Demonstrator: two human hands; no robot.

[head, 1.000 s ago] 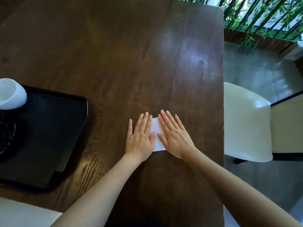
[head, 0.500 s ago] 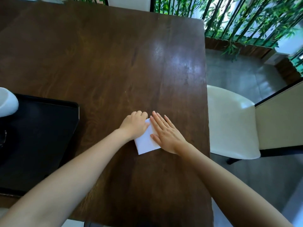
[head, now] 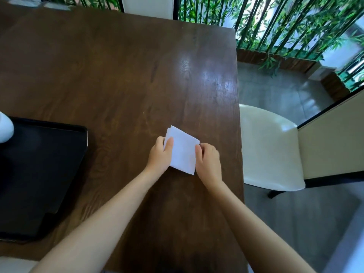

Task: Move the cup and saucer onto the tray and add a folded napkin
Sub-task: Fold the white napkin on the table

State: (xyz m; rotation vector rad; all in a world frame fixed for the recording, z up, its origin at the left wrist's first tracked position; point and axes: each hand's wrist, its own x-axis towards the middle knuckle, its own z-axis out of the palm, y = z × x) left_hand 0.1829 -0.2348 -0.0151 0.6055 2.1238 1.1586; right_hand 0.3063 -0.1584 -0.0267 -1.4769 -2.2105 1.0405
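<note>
Both hands hold the folded white napkin [head: 182, 152] over the dark wooden surface [head: 118, 75].
The left hand [head: 159, 154] pinches the left edge of the napkin with the thumb on top, and the right hand [head: 207, 158] pinches the right edge; each grip is closed on the paper. The napkin is well apart from the black tray [head: 49, 164], which lies at the left. A white cup [head: 5, 129] shows at the tray's far corner, cut by the border. A white chair [head: 269, 146] stands right of the surface.
</note>
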